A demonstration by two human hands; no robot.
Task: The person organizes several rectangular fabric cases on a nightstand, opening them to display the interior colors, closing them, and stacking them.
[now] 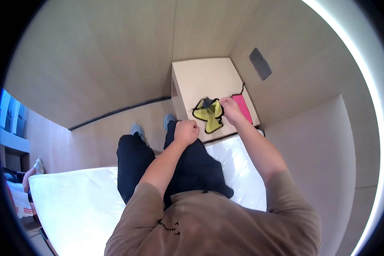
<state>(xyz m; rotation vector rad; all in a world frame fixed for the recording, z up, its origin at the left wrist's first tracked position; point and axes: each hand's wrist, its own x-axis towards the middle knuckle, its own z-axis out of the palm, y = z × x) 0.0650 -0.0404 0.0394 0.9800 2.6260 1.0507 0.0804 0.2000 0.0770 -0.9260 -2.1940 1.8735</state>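
Observation:
A crumpled yellow cloth piece with black edging (213,123) lies partly raised over a pale bedside cabinet (202,74); a dark grey patch shows at its top. My right hand (231,110) pinches its right upper edge between thumb and fingers. Over my thigh, just left of the cabinet's front corner, my left hand (186,132) is curled into a loose fist. Nothing sticks out of that fist, and it is apart from the cloth. Beside my right hand a flat pink item with black trim and a black cord (242,107) rests on the cabinet top.
I sit on a white quilted mattress (81,205) under shiny plastic. Wood panels (110,55) rise ahead and to the right, with a grey plate (260,64) on the right one. Another person's leg and shoe (38,166) show at the far left.

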